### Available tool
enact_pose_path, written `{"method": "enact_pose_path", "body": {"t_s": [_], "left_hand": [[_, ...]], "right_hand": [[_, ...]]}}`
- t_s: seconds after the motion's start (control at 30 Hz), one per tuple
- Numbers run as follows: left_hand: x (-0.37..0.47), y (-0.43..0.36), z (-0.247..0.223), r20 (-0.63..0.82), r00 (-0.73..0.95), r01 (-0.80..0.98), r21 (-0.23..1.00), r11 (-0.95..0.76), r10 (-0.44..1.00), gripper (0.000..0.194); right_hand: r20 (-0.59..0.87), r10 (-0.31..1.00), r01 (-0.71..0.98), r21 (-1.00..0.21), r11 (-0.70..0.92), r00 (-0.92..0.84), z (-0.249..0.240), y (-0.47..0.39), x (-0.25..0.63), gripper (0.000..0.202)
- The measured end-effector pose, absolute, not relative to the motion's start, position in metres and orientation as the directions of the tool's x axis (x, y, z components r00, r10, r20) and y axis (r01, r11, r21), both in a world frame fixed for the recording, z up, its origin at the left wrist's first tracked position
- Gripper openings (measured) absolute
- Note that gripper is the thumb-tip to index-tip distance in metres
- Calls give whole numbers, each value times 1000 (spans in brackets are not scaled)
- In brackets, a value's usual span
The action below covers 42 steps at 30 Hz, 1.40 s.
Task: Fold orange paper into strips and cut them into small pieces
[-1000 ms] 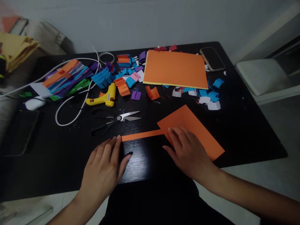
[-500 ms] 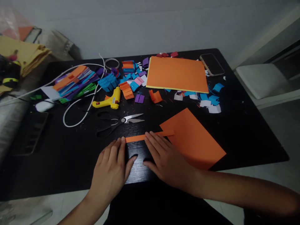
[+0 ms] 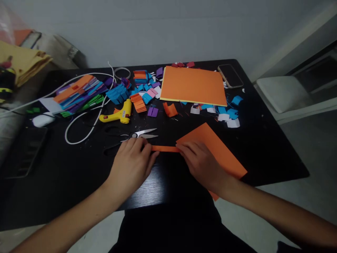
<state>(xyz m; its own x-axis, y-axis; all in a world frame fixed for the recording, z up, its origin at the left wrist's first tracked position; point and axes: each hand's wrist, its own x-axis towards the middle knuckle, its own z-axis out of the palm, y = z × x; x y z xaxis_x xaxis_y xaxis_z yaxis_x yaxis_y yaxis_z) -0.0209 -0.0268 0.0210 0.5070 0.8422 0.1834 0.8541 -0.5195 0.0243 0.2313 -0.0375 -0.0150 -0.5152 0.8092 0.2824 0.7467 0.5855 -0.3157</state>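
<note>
A narrow orange paper strip (image 3: 165, 149) runs between my two hands, near the front of the black table. My left hand (image 3: 133, 160) is closed on its left end, fingers curled and thumb against them. At the other end my right hand (image 3: 198, 160) pinches the strip, partly over an orange sheet (image 3: 219, 146) that lies slanted on the table. Black-handled scissors (image 3: 144, 134) lie with open blades just behind my left hand, which hides part of a handle.
A yellow glue gun (image 3: 118, 115), a looping white cable (image 3: 65, 131) and bundles of colored paper strips (image 3: 81, 93) are at the left. An orange sheet stack (image 3: 193, 86) and a phone (image 3: 231, 76) lie at the back, amid cut paper pieces. The table's edge (image 3: 292, 179) is at the right.
Both hands have changed from flat, spread fingers on the strip to curled grips at its ends, moving apart and slightly away from me. The view has shifted slightly.
</note>
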Motion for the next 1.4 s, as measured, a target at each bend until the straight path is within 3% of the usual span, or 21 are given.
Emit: {"method": "enact_pose_path", "body": {"t_s": [0.1, 0.27, 0.37, 0.43, 0.5, 0.57, 0.6, 0.7, 0.77, 0.93, 1.07, 1.4], "left_hand": [[-9, -7, 29, 156, 542, 823, 98, -559, 826, 23], [-2, 15, 27, -76, 665, 690, 444, -572, 743, 20], [-6, 19, 20, -107, 651, 639, 612, -467, 751, 21], [-9, 20, 16, -78, 572, 589, 732, -342, 816, 22], [-12, 20, 13, -73, 443, 513, 838, -186, 893, 22], [-11, 19, 9, -113, 328, 401, 916, -31, 938, 23], [-9, 18, 8, -140, 296, 329, 944, 36, 945, 23], [-4, 15, 6, -211, 283, 142, 974, 177, 936, 20], [-2, 13, 6, -238, 303, 83, 971, 223, 923, 19], [-3, 11, 3, -250, 355, 9, 964, 264, 901, 18], [-2, 10, -3, -267, 340, -20, 956, 291, 902, 19], [1, 8, 1, -228, 318, 89, 973, 210, 920, 19]], "right_hand": [[260, 820, 711, -409, 572, -510, -14, -26, 230, 29], [215, 782, 538, -618, 573, -586, -6, -11, 227, 30], [283, 716, 410, -662, 627, -638, 1, 6, 228, 24], [358, 764, 429, -664, 613, -537, 3, 19, 229, 20], [396, 867, 472, -728, 497, -303, 2, 32, 230, 22], [278, 960, 360, -891, 275, -46, 1, 39, 229, 37], [154, 988, 251, -956, 149, 0, 0, 40, 227, 42], [-218, 954, 44, -976, -214, -207, 1, 37, 222, 38], [-299, 897, 7, -949, -314, -325, 5, 34, 218, 37], [-311, 826, -45, -926, -374, -470, 6, 34, 211, 34], [-282, 836, -86, -928, -362, -472, -6, 34, 209, 34], [-237, 837, -75, -947, -312, -493, -14, 28, 213, 32]]}}
